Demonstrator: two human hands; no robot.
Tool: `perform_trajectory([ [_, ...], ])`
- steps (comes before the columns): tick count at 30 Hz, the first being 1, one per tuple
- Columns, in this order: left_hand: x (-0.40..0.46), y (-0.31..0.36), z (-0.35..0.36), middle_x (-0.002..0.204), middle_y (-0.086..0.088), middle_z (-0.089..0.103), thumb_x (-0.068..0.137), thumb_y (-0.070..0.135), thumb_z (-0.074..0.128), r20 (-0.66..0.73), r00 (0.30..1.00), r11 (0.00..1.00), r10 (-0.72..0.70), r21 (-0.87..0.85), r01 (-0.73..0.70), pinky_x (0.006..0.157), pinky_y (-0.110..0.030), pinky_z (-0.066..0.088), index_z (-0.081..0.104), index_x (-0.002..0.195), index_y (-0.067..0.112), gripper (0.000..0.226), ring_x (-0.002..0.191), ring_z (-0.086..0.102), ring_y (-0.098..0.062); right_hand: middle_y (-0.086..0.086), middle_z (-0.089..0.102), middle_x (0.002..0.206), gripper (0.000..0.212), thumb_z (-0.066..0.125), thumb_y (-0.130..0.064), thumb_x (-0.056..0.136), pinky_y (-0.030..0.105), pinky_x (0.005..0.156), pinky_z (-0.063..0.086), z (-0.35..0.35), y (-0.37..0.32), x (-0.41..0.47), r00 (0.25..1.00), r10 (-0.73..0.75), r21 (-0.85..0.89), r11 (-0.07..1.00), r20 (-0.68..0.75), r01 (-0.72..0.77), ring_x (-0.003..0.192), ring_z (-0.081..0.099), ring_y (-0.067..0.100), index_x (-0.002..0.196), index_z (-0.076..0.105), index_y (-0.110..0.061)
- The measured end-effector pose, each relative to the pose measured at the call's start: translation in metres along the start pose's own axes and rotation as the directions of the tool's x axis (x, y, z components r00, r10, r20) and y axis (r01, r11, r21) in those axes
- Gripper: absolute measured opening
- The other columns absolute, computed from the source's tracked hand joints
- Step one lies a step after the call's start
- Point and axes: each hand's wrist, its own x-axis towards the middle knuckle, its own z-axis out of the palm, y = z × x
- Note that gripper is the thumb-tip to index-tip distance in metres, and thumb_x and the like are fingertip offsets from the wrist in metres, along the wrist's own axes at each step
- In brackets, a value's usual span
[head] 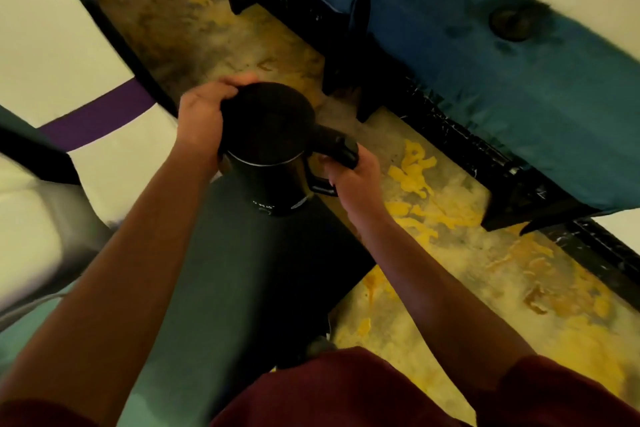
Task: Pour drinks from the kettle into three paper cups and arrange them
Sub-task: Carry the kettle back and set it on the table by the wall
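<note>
A black electric kettle (268, 149) is in the middle of the head view, its lid shut and its handle pointing right. My left hand (202, 114) wraps over the left rim of the lid. My right hand (349, 177) is closed around the handle. The kettle is above or resting on a dark grey surface (242, 270); I cannot tell whether it touches. No paper cups are in view.
A bed with white linen and a purple band (93, 118) lies at the left. A blue-green upholstered bench (519, 80) on a black frame runs along the right. Mottled yellow-grey floor (450, 253) stretches between them. The frame is blurred.
</note>
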Motion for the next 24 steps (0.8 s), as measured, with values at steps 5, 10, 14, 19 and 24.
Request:
perform_trajectory([
  [5, -0.027, 0.020, 0.031, 0.111, -0.020, 0.074, 0.091, -0.002, 0.038, 0.209, 0.974, 0.983, 0.093, -0.178, -0.056, 0.106, -0.046, 0.049, 0.075, 0.097, 0.001, 0.038, 0.113, 0.068, -0.034, -0.021, 0.061, 0.056, 0.029, 0.067, -0.011, 0.079, 0.017, 0.056, 0.044, -0.037, -0.041, -0.021, 0.985, -0.085, 0.013, 0.996, -0.148, 0.088, 0.056, 0.055, -0.001, 0.071, 0.068, -0.038],
  [10, -0.060, 0.039, 0.097, 0.112, -0.012, 0.076, 0.087, 0.009, 0.043, 0.297, 0.947, 0.986, 0.122, -0.142, -0.082, 0.093, -0.037, 0.057, 0.077, 0.103, 0.008, 0.038, 0.107, 0.072, -0.026, -0.014, 0.049, 0.047, 0.021, 0.068, -0.016, 0.074, 0.033, 0.058, 0.038, -0.097, -0.072, -0.039, 0.938, -0.090, 0.048, 0.992, -0.336, 0.112, 0.052, 0.045, 0.017, 0.059, 0.063, -0.030],
  [14, -0.071, 0.045, 0.158, 0.104, -0.007, 0.079, 0.083, 0.008, 0.041, 0.334, 0.932, 0.986, 0.142, -0.133, -0.103, 0.076, -0.025, 0.058, 0.079, 0.099, 0.010, 0.041, 0.098, 0.075, -0.021, -0.006, 0.058, 0.054, 0.010, 0.071, 0.000, 0.084, 0.034, 0.054, 0.047, -0.152, -0.091, -0.039, 0.910, -0.092, 0.084, 0.987, -0.404, 0.137, 0.049, 0.056, 0.011, 0.076, 0.070, -0.006],
  [19, -0.057, 0.037, 0.246, 0.103, -0.008, 0.079, 0.078, 0.011, 0.043, 0.350, 0.924, 0.984, 0.154, -0.136, -0.113, 0.089, -0.038, 0.058, 0.082, 0.090, 0.016, 0.042, 0.100, 0.074, -0.026, -0.018, 0.059, 0.047, 0.049, 0.066, 0.005, 0.084, 0.012, 0.047, 0.044, -0.230, -0.103, -0.005, 0.902, -0.155, 0.113, 0.970, -0.403, 0.217, 0.044, 0.054, -0.006, 0.056, 0.074, -0.035],
  [24, -0.035, 0.030, 0.329, 0.105, -0.007, 0.078, 0.079, 0.011, 0.043, 0.373, 0.914, 0.982, 0.159, -0.153, -0.108, 0.080, -0.029, 0.060, 0.082, 0.093, 0.014, 0.042, 0.099, 0.075, -0.024, -0.014, 0.048, 0.042, 0.026, 0.069, -0.010, 0.077, 0.016, 0.041, 0.033, -0.303, -0.094, 0.047, 0.891, -0.136, 0.091, 0.977, -0.433, 0.193, 0.037, 0.039, 0.001, 0.058, 0.068, -0.027],
])
